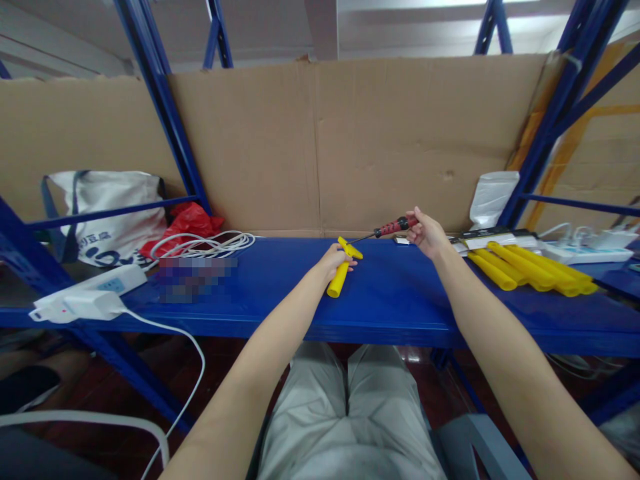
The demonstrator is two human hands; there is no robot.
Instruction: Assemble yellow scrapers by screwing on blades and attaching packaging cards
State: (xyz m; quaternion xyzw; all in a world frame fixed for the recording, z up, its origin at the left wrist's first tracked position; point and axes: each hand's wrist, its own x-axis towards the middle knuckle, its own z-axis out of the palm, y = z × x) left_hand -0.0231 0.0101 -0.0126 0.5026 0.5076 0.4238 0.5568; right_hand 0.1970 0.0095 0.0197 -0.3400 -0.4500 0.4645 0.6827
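Observation:
My left hand [331,262] is closed around a yellow plastic piece with a tube-like handle and a wider head [339,280], held just above the blue shelf top. My right hand [425,232] grips the end of a screwdriver with a red and black handle [393,227]. The screwdriver lies nearly level, its thin shaft pointing left. Its tip meets the head of the yellow piece; whether it sits in a screw is too small to tell.
Several yellow tubes [530,267] lie at the right beside a white power strip [585,252]. Another power strip [95,293], coiled white cable [210,245], a red plastic bag [187,227] and a cloth bag [115,213] are at the left. Cardboard [240,147] stands behind.

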